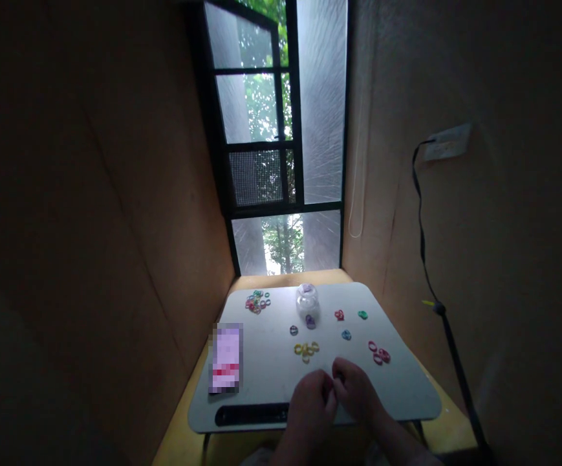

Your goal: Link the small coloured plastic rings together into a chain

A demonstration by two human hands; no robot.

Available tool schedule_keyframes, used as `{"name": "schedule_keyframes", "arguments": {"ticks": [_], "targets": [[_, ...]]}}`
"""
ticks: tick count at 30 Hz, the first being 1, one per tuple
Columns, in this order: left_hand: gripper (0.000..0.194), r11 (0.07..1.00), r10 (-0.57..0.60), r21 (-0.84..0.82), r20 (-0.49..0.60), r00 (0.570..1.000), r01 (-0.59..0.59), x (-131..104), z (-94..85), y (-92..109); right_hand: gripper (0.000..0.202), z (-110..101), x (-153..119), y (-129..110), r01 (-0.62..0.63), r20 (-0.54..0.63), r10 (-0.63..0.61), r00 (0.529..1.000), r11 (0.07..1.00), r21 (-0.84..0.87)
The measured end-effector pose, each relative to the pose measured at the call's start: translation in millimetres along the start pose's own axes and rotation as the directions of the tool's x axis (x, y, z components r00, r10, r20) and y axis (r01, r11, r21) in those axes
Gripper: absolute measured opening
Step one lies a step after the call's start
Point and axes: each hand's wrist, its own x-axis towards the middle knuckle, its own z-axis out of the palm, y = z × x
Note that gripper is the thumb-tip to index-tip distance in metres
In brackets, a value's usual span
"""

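Nearest the camera, the left hand and the right hand come together over the near side of the white table, right of its middle. On both, the fingers are curled in and the tips nearly closed; whether anything is held between them is too small and dark to tell.

From the left, a blurred purple item lies by the table's left edge, and a black slot runs along the near edge as far as the left forearm. Farther off, at far left, the mixed rings sit in a loose heap of several colours. Near the middle are the dark rings, with the yellow rings spread just beyond the hands. The clear jar stands at the far side, the purple rings close in front of it. Rightward lie the red rings, the blue rings nearer, the green rings farther, then the pink rings toward the right edge.
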Motion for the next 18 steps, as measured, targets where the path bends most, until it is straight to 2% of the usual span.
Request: {"name": "schedule_keyframes", "arguments": {"ticks": [8,13,18], "targets": [[0.011,1.000,0.028,-0.010,0.009,1.000,-0.028,-3,-4.2,-9,0.005,5,-1,-1,-0.029,0.023,0.030,0.999,0.998,-0.048],[0.014,0.999,0.026,-0.042,0.031,0.999,-0.025,-1,-2.9,-22,0.008,11,-2,-3,0.001,0.034,0.002,0.999,0.995,-0.099],[0.018,0.997,0.028,-0.076,0.039,0.999,-0.025,2,1.8,-30,0.010,12,0,1,0.032,0.056,-0.028,0.998,0.997,-0.073]]}}
